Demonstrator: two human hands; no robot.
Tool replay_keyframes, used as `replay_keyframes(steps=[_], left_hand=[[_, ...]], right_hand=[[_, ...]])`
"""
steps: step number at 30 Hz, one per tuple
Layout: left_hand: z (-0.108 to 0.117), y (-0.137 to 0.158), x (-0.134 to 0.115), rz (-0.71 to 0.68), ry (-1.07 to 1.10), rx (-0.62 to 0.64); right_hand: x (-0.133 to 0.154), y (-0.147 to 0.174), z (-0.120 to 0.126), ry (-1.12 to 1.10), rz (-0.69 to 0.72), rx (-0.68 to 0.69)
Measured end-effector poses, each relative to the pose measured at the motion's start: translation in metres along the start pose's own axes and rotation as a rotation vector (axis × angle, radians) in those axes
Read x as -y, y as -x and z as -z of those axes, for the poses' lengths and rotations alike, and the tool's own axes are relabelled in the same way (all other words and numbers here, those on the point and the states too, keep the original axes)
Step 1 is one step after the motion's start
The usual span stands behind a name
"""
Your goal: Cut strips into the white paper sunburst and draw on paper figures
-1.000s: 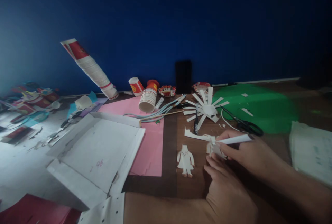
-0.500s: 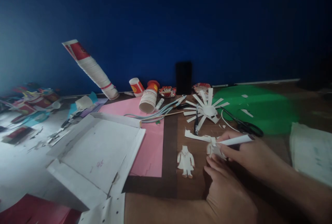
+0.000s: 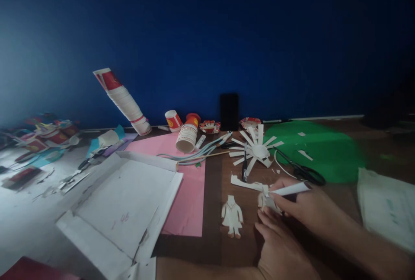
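My right hand (image 3: 303, 204) is closed round a white pen (image 3: 290, 189), its tip end down at the neck of a white paper figure (image 3: 268, 202). My left hand (image 3: 280, 243) lies low over the same figure, fingers stretched out and fingertips on its lower edge, hiding part of it. Left of the hands, a second paper figure (image 3: 232, 217) in a dress shape lies flat on the brown table. Just above the hands is a strip of cut white paper (image 3: 248, 182).
Beyond lie black scissors (image 3: 309, 174), a cut paper cup spread like a sun (image 3: 259, 150) and a green sheet (image 3: 327, 150). At left, an open white box (image 3: 126, 198) overlaps pink paper (image 3: 186, 202). A tall cup stack (image 3: 126, 103) leans on the blue wall. A black phone-like slab (image 3: 228, 111) stands upright.
My view has tilted up slightly, so everything sits lower in the picture. Both hands keep nearly the same place on the paper figure, the pen still in the right one.
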State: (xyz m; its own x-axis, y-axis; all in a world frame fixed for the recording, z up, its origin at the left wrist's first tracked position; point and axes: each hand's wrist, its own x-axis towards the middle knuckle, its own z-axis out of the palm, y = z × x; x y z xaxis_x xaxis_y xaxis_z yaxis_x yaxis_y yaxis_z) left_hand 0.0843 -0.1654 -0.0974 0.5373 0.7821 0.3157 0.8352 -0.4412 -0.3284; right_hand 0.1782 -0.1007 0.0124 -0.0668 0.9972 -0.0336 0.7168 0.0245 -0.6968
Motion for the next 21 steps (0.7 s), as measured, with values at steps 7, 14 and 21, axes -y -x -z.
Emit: replay_keyframes(steps=[7, 14, 21], left_hand=[[0.014, 0.002, 0.011, -0.064, -0.002, -0.012], [0.022, 0.003, 0.021, -0.077, -0.016, 0.019], [0.023, 0.006, 0.039, -0.180, -0.026, -0.047]], right_hand=[[0.007, 0.000, 0.003, 0.008, -0.024, -0.002], [0.005, -0.001, 0.002, -0.020, -0.030, 0.007], [0.004, 0.000, 0.001, -0.036, -0.062, 0.012]])
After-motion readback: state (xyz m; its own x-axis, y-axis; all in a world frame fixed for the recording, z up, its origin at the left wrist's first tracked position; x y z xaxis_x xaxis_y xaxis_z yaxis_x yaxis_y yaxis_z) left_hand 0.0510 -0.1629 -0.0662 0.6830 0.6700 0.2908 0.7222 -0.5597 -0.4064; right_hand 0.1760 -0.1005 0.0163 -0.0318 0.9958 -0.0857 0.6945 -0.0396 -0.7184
